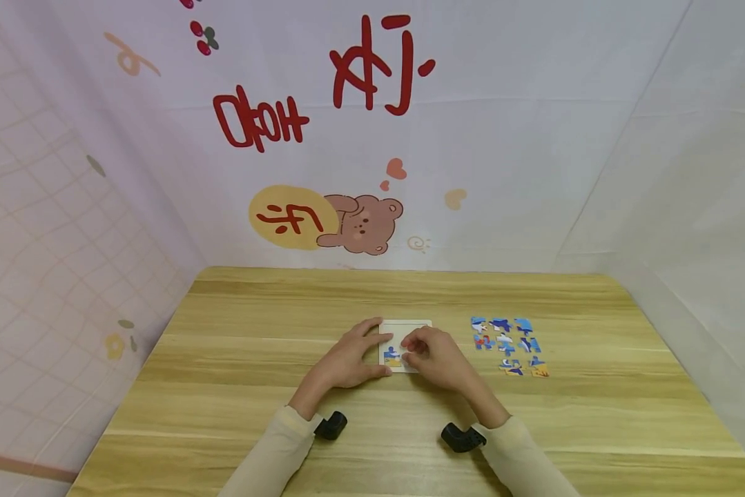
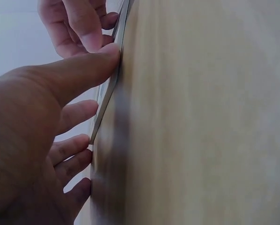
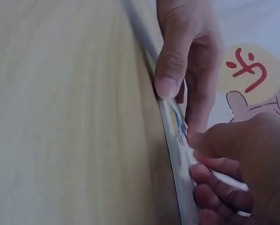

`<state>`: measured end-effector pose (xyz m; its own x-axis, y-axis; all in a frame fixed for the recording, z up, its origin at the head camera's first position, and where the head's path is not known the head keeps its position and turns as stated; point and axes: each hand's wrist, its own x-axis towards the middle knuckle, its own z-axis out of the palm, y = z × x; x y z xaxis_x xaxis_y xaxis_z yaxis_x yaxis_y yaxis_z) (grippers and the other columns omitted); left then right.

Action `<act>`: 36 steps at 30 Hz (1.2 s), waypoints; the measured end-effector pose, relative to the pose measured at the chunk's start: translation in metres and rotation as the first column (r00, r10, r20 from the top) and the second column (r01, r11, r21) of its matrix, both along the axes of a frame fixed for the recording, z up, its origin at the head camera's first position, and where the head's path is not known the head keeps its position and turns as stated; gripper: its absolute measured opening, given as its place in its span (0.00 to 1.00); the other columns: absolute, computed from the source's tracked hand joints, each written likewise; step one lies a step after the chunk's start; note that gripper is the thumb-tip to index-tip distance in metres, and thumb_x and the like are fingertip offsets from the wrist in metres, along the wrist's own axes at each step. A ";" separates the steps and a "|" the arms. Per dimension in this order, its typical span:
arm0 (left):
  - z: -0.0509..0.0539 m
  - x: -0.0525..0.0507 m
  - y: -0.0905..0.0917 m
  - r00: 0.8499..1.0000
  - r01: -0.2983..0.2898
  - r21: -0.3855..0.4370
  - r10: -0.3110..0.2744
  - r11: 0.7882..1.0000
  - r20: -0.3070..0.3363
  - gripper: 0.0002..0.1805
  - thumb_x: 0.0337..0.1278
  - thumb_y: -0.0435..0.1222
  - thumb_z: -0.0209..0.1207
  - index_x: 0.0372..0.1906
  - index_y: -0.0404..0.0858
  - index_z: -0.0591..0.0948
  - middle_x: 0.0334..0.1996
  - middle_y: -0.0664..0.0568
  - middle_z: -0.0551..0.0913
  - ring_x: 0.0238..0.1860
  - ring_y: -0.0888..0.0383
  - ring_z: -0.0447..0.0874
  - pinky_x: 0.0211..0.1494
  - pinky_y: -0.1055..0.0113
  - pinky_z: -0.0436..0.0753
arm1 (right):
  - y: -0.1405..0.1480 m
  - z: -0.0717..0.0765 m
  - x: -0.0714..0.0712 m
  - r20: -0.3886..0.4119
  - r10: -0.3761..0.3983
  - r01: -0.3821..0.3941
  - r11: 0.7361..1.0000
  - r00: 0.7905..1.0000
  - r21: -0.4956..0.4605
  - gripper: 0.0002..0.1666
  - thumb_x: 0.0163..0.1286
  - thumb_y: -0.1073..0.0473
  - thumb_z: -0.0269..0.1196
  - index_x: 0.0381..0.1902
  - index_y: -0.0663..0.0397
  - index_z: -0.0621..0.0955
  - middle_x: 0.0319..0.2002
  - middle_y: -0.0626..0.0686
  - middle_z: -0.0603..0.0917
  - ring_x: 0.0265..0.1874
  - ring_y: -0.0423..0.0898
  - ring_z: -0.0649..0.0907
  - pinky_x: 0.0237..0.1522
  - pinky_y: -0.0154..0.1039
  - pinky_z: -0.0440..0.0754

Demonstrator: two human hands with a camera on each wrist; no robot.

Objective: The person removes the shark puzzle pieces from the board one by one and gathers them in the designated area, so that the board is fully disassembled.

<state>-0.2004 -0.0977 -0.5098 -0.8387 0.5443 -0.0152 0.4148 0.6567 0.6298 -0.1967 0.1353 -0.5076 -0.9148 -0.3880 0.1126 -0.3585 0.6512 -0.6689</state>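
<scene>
A white puzzle tray lies on the table between my hands. A blue-and-yellow puzzle piece sits in its near left corner. My left hand rests on the tray's left side, fingers spread, thumb on the near edge. Over the right part of the tray is my right hand, its fingers loosely bent and the thumb tip beside the piece. In the right wrist view the right thumb and fingers hide part of the tray; no piece shows clearly between them.
Several loose puzzle pieces lie in rows on the wooden table, right of the tray. Behind the table hangs a white printed cloth with a bear on it. A black camera mount sits at each wrist.
</scene>
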 end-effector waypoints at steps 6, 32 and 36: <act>0.004 0.000 -0.001 1.000 -0.008 -0.027 0.008 1.000 0.001 0.36 0.63 0.52 0.67 0.74 0.46 0.73 0.82 0.49 0.56 0.82 0.43 0.54 0.79 0.40 0.63 | -0.009 -0.007 0.000 -0.041 -0.011 0.014 0.997 0.999 0.078 0.07 0.63 0.55 0.73 0.39 0.46 0.87 0.34 0.46 0.81 0.37 0.43 0.75 0.44 0.38 0.74; 0.004 0.002 0.001 1.000 -0.019 -0.014 0.019 1.000 0.008 0.35 0.62 0.51 0.69 0.72 0.44 0.76 0.81 0.48 0.57 0.81 0.41 0.56 0.78 0.40 0.64 | -0.014 -0.013 0.018 0.004 -0.193 0.190 0.960 0.981 -0.207 0.08 0.64 0.64 0.73 0.36 0.46 0.85 0.27 0.42 0.88 0.27 0.35 0.80 0.33 0.29 0.78; 0.004 0.002 0.002 1.000 -0.023 -0.014 0.023 1.000 0.019 0.35 0.62 0.51 0.69 0.72 0.45 0.76 0.82 0.48 0.57 0.81 0.42 0.56 0.79 0.40 0.64 | -0.007 -0.013 0.017 0.016 -0.198 0.197 0.960 0.980 -0.197 0.06 0.66 0.61 0.73 0.35 0.43 0.86 0.27 0.41 0.87 0.28 0.35 0.81 0.35 0.29 0.80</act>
